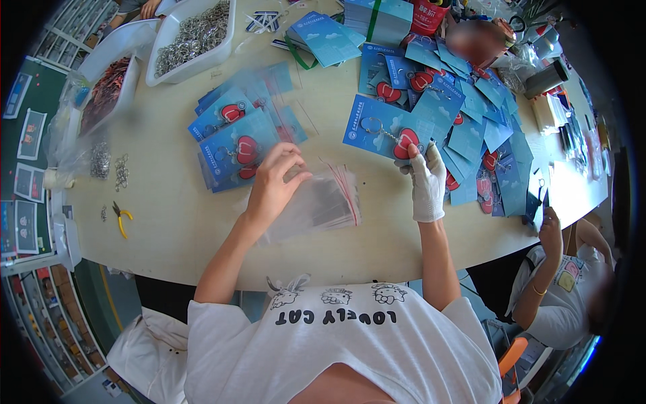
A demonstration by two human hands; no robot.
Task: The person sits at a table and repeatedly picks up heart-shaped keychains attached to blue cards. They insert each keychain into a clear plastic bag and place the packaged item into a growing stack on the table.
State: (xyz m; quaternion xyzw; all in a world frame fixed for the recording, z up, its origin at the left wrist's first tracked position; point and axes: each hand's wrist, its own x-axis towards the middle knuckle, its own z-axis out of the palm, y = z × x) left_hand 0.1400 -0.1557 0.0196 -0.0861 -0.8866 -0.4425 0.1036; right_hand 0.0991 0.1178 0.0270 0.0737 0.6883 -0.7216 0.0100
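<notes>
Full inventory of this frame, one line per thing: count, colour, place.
blue card with red heart keychain: one, blue and red, under right hand's fingertips
clear bags: a stack, clear with red edge strip, table centre, under left hand
bagged cards: a pile, blue with red hearts, above left hand
loose blue cards: many, blue, spread at right
blue card stack: one, blue with green band, top centre
white trays: two at top left; nearer one holds silver rings, other brownish parts
pliers: one, yellow handles, left table edge
table: one, cream
co-worker: one, white shirt, lower right
left hand: bare, on clear bags
right hand: white glove, on card
</notes>
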